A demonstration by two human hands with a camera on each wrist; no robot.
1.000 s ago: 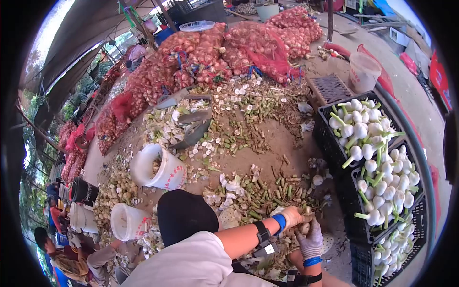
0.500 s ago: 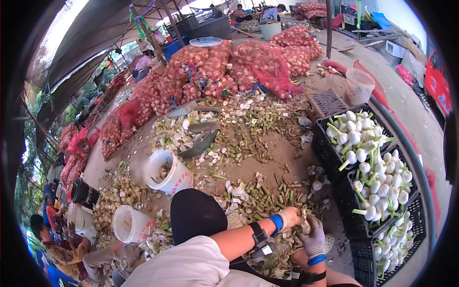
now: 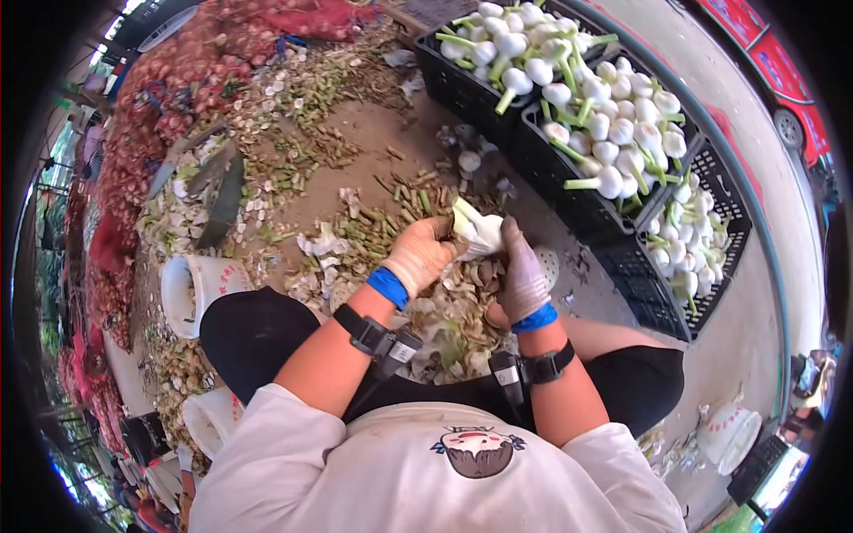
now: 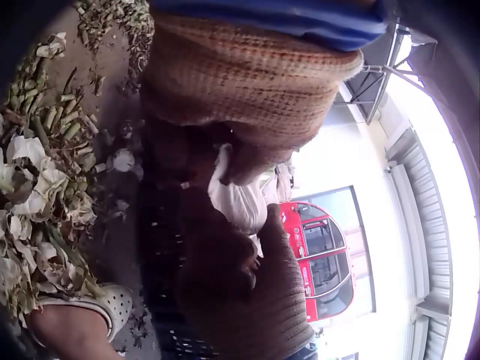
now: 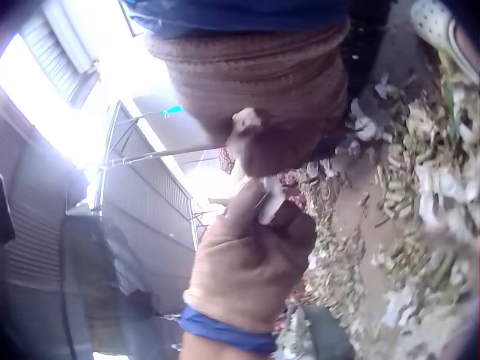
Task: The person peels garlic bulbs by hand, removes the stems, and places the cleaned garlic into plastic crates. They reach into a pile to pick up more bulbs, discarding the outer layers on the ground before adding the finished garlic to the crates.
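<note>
Left hand: the left hand (image 3: 419, 255) wears a tan knit glove with a blue cuff; its fingers curl round the garlic bulb (image 3: 475, 233) from the left side, gripping it.
Right hand: the right hand (image 3: 522, 274) wears a darker, soiled glove; its fingers reach up the bulb's right side and pinch at the loose white skin.
Garlic bulb: held between both hands above the person's lap, well clear of the ground, over the heap of peelings (image 3: 449, 311); in the left wrist view it shows as a white shape (image 4: 238, 196) wedged between the two gloves.
Crates: black crates (image 3: 569, 200) of cleaned white bulbs with green stems stand along the far right edge of the ground, just beyond the hands.
Ground litter: cut stems (image 3: 391, 218) and husks lie scattered ahead of the knees; a white bucket (image 3: 197, 289) stands at the left, near the left knee.
Risk, slip: the skin looks thin and part torn, so a hard pull could, I judge, strip it suddenly and let the bulb drop into the dirty peelings.
Risk, grip: the thick gloves likely dull the feel; squeezing too firmly could bruise or split the cloves.
Risk, sight: no blade is visible in any view, so I cannot tell whether a cut is a danger here.
</note>
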